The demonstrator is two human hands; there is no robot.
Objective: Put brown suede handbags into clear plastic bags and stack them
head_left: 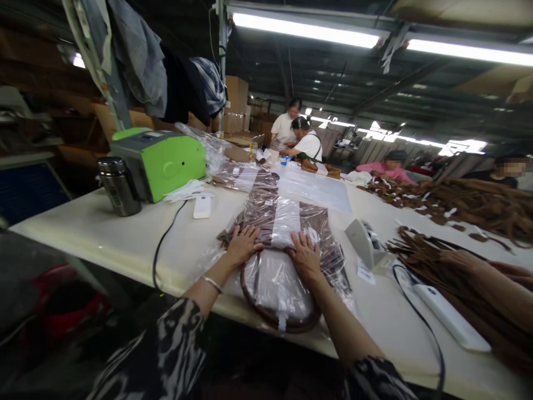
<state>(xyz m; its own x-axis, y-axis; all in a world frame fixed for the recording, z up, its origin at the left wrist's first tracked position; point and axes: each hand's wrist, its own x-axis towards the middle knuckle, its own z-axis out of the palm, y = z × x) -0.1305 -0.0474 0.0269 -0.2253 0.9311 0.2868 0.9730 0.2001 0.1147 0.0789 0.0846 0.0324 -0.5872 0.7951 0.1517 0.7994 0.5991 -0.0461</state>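
A brown handbag (313,218) in clear plastic wrapping lies flat on the white table (179,261), its rounded handle (246,289) toward me at the table's edge. My left hand (242,246) rests on the wrapped bag near the left base of the handle, fingers stretched out. On the other side, my right hand (306,256) lies on the plastic with its fingers spread. A pale wrapped strip (286,219) runs down the bag's middle between the hands. Further back are more plastic-wrapped brown pieces (266,186).
A green-and-grey machine (170,164) and a steel flask (119,189) stand at the left. To the right are a white tape dispenser (366,244), a white power strip (452,316) and brown straps (428,250), with a co-worker's arm (487,283) over them. Other people work farther back.
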